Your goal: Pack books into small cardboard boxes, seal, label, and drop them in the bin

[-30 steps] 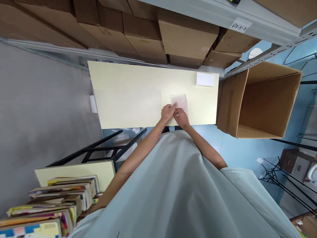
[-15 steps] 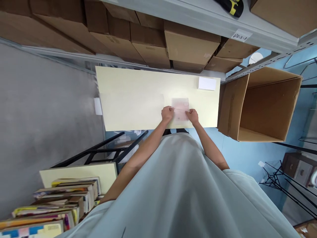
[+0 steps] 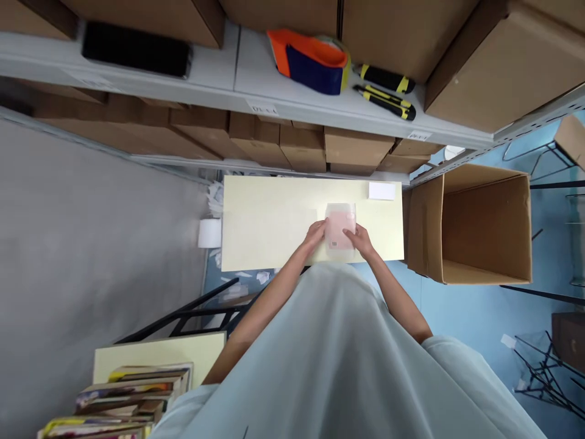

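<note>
Packet (image 3: 340, 219), pinkish, looks lifted just above the desk (image 3: 269, 225); half a second ago it seemed to lie flat there. Left hand (image 3: 316, 233) and right hand (image 3: 360, 239), apart, grip its opposite sides, suggesting full support.

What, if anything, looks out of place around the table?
Crumpled white scraps show past the left end of the table, possibly stray litter. The pink packet in the left hand and right hand shows no obvious damage.

upper shelf (image 3: 205, 96): two cutters (image 3: 382, 78) | right: open carton (image 3: 425, 228) | lower left: books (image 3: 130, 390)
</note>
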### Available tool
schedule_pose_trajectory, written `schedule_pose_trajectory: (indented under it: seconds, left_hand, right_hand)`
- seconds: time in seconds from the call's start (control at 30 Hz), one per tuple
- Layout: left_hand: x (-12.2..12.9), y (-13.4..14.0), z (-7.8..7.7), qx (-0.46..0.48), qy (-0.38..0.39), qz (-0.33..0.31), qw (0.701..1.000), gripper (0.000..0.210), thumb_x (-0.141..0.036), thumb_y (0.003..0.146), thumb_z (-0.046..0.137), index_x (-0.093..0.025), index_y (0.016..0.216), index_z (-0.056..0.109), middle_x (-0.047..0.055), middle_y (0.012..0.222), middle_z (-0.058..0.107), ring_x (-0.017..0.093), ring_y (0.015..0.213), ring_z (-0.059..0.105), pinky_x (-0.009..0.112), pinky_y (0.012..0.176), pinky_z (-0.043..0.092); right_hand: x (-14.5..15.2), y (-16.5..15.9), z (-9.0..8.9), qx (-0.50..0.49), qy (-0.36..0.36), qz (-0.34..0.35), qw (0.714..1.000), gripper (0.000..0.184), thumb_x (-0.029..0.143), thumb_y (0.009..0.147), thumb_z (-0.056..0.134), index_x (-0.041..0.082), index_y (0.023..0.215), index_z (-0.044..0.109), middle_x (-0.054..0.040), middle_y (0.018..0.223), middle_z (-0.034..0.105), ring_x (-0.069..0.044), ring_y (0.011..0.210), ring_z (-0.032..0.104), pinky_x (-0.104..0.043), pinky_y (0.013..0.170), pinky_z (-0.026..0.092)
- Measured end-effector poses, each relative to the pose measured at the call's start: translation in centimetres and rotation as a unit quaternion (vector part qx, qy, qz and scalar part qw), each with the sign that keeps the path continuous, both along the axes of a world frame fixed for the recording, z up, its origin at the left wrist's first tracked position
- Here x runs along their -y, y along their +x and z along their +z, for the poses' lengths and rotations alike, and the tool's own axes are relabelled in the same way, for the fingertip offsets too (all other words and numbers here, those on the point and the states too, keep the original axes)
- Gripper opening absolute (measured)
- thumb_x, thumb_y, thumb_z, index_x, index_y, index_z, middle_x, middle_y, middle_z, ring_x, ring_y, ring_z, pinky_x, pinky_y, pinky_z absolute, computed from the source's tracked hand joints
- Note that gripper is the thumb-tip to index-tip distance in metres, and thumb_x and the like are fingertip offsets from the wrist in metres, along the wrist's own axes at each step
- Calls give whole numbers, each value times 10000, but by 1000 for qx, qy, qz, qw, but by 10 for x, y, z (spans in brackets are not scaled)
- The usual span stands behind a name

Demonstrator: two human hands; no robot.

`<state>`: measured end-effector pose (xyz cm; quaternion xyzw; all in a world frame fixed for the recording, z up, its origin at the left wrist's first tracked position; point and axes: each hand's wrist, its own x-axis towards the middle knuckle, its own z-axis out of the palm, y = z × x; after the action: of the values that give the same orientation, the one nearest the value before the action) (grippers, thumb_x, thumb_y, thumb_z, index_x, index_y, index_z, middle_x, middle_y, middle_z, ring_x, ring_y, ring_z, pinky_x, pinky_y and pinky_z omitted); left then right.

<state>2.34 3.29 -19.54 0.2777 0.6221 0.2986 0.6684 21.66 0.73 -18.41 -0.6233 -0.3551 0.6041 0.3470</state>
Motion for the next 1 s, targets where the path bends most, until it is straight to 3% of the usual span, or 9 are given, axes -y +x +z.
schedule_pose_trajectory:
  seconds: [0.13, 0.27, 0.4, 0.53, 0.67, 0.77, 0.87, 1.0]
  left_hand:
    - [-3, -18, 50, 146, 19, -28, 989, 646, -716, 727, 885, -163, 1056, 823, 141, 1059, 827, 272, 1004, 759, 377, 931, 598]
    - [-5, -25, 91, 125, 71, 4, 990, 578, -651, 656, 963, -167, 948, 842, 112, 1014, 834, 254, 944, 758, 367, 898, 607]
    - [-8, -25, 118, 60, 108, 80, 989, 630, -650, 586, 990, -162, 960, 850, 102, 981, 839, 246, 886, 752, 360, 805, 616]
    - [-9, -28, 135, -4, 156, 122, 980, 606, -627, 577, 992, -158, 928, 838, 99, 933, 833, 232, 831, 740, 332, 725, 596]
    - [-6, -30, 148, -56, 212, 113, 969, 496, -630, 699, 919, -185, 889, 808, 66, 845, 803, 217, 769, 723, 326, 696, 581]
    - [-4, -26, 155, -68, 240, 88, 964, 432, -616, 774, 863, -208, 884, 770, 55, 840, 788, 224, 775, 735, 333, 723, 587]
    - [-1, -18, 159, -48, 257, 56, 964, 421, -621, 813, 825, -216, 891, 740, 66, 893, 788, 242, 824, 750, 346, 769, 597]
    - [7, -5, 163, -61, 299, 21, 952, 379, -589, 872, 787, -214, 918, 766, 85, 976, 776, 258, 916, 746, 390, 907, 600]
  right_hand:
    - [-8, -1, 48, -64, 39, 2, 997, 483, 557, 798, 835, 188, 1097, 749, -99, 1142, 831, -277, 1013, 766, -400, 938, 606]
    - [-14, -8, 86, -106, 65, -1, 992, 523, 567, 811, 860, 198, 1161, 741, -106, 1232, 819, -280, 1088, 768, -419, 1005, 607]
    - [-20, -19, 100, -108, 83, -15, 991, 542, 585, 798, 877, 206, 1151, 718, -108, 1210, 823, -282, 1091, 768, -424, 994, 619]
    - [-27, -29, 100, -71, 89, -42, 993, 584, 588, 799, 864, 219, 1208, 667, -128, 1195, 815, -294, 1113, 761, -455, 992, 627]
    - [-23, -43, 111, 95, 194, -98, 971, 514, 528, 871, 774, 227, 1273, 663, -156, 1406, 717, -291, 1314, 673, -496, 1134, 559]
    - [-12, -57, 128, 138, 245, -20, 959, 481, 471, 901, 747, 242, 1319, 678, -143, 1421, 705, -284, 1287, 692, -463, 1065, 603]
    - [-2, -70, 140, 196, 240, 50, 950, 493, 414, 876, 784, 266, 1335, 687, -117, 1369, 740, -285, 1186, 738, -436, 993, 629]
    - [3, -76, 142, 239, 216, 28, 946, 336, 393, 989, 634, 275, 1297, 697, -89, 1230, 801, -288, 1090, 777, -434, 999, 606]
